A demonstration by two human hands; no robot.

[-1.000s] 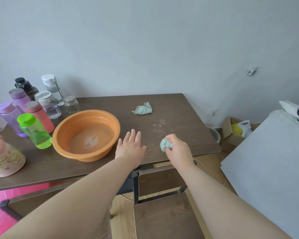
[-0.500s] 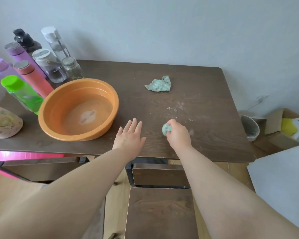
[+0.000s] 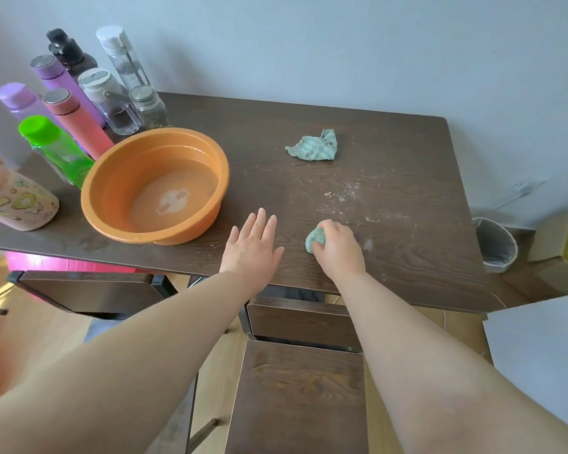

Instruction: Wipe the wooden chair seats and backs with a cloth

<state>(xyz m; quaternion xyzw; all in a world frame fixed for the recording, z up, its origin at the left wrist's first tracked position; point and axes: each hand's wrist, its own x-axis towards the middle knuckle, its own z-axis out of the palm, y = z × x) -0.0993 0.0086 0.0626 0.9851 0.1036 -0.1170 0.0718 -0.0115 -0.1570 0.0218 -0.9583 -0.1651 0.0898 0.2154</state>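
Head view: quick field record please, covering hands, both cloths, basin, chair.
left hand: flat on table, fingers straight
right hand: grips balled green cloth on the table
spare cloth: crumpled, farther back, untouched
orange basin: seems to hold shallow water, left of hands
chair: below table edge, not yet touched

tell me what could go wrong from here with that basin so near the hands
1. The orange basin holds water and sits close beside the flat left hand, near the front edge of the table. A careless sweep could slosh water over.
2. The right hand grips the balled cloth by the white specks, so it may carry grit onto the chair seat.
3. The bottles crowd behind the basin, and a shove might topple one.
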